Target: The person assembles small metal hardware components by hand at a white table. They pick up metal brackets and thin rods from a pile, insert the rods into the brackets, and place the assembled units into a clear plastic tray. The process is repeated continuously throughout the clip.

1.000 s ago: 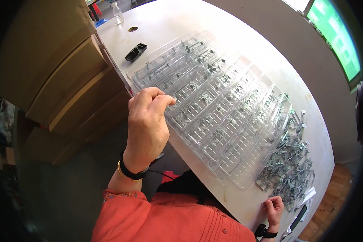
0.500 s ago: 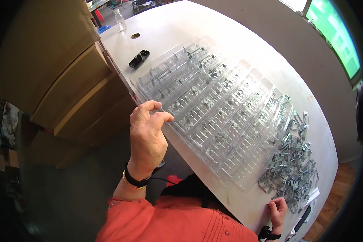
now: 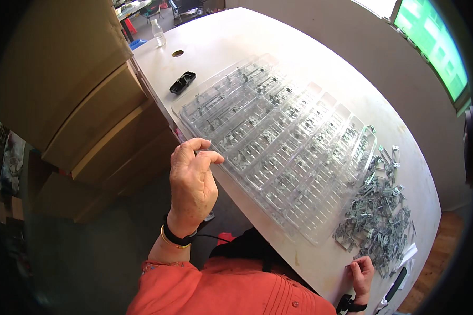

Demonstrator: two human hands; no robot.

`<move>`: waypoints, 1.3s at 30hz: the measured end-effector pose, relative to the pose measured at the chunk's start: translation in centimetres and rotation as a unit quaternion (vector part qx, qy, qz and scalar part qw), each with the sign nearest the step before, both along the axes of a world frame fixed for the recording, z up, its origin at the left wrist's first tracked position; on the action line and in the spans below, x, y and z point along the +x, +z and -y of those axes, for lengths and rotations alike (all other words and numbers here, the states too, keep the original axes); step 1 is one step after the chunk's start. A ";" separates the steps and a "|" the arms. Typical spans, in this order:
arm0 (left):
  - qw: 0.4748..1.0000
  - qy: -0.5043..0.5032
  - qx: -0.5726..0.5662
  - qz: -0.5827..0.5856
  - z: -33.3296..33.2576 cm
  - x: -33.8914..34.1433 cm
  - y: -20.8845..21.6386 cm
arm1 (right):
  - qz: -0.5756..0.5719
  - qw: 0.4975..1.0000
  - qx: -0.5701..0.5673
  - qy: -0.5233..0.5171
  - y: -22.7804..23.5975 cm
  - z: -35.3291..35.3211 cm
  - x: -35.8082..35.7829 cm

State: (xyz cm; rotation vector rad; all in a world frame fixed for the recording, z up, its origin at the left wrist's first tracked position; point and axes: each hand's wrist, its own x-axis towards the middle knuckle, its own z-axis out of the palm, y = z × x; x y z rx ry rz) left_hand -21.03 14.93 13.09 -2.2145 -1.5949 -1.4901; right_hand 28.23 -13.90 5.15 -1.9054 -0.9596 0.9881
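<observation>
A large clear plastic tray (image 3: 307, 197), divided into long compartments, lies on the white table, with small metal parts showing in and through it. Its layered edges suggest more than one tray, but I cannot tell surely. My left hand (image 3: 194, 181) is at the tray's near left edge, thumb and forefinger curled around the rim and the other fingers folded. Low at the right, my right hand (image 3: 360, 275) rests by the table's near edge with fingers pressed together; what they hold, if anything, is hidden. Just beyond it is a heap of small metal clips (image 3: 376, 226).
On the far left of the table stand a black plastic case (image 3: 183, 83) and a clear bottle (image 3: 158, 33), near a round hole (image 3: 178, 53). Stacked cardboard boxes (image 3: 102, 128) rise at the left. A dark, long object (image 3: 395, 286) and white paper lie right of my right hand.
The view has shifted slightly. My left hand stays at the tray's rim and sits a little lower in the picture. My right hand has hardly moved.
</observation>
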 end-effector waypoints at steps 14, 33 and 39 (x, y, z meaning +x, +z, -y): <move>0.997 -0.064 0.031 0.008 3.6 1.9 2.5 | -0.011 1.000 0.004 0.002 0.8 0.1 -0.6; 0.896 -0.444 -0.005 0.004 11.1 14.1 3.1 | -0.058 0.995 0.047 0.062 1.7 2.0 -0.1; 0.854 -0.517 -0.060 -0.012 12.2 18.1 1.2 | -0.052 0.990 0.093 0.088 2.6 2.3 0.5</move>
